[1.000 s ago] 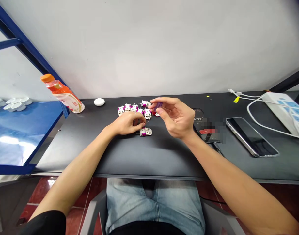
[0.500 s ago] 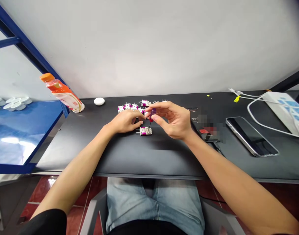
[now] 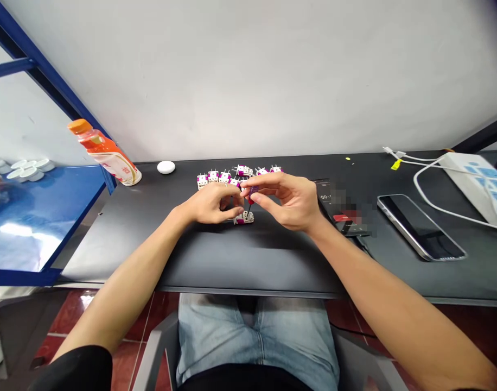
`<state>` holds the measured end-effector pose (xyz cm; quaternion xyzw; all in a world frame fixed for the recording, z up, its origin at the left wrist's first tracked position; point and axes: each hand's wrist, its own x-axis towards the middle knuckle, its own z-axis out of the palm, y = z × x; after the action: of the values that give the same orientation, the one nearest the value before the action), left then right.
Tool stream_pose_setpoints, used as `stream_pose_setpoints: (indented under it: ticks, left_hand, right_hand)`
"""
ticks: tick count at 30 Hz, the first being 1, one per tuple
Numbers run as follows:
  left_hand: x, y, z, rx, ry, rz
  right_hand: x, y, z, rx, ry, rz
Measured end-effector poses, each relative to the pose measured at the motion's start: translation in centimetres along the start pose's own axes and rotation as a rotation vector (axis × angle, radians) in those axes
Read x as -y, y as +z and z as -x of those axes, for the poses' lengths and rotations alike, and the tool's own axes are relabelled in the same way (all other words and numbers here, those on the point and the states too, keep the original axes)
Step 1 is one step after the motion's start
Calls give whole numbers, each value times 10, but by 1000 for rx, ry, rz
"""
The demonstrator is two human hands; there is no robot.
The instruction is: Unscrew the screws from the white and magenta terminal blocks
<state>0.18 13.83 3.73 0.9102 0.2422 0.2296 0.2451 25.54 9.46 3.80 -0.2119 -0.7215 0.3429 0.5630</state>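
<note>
My right hand [image 3: 291,202] pinches the purple and red handle of a small screwdriver [image 3: 252,195], its thumb and fingers closed round it. The shaft points down, its tip on a small white and purple part with metal pins [image 3: 245,218] lying on the black table. My left hand [image 3: 216,203] is at this part's left end, thumb and fingers curled about it and covering its pins. Just beyond both hands lie several like parts [image 3: 224,177], some of them partly hidden by the fingers.
An orange-capped bottle [image 3: 106,152] and a white oval object [image 3: 166,167] stand at the left. To the right are a dark phone with a lit timer [image 3: 325,196], another phone [image 3: 421,227], white cables [image 3: 419,187] and a white box with blue labels [image 3: 472,174].
My left thumb and fingers have moved right onto the small part, now covering its pins. The screwdriver remains upright on the part in my right hand.
</note>
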Motion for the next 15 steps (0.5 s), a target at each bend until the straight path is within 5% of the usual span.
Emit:
stream_pose_setpoints:
  ticks: [9,15]
  left_hand:
    - [2,7,1,54,29,-43]
    - [6,7,2,57,20,-43]
  right_hand:
    - [-2,6,-6,-122,-202,211]
    - [-2,7,0,-110,-111,171]
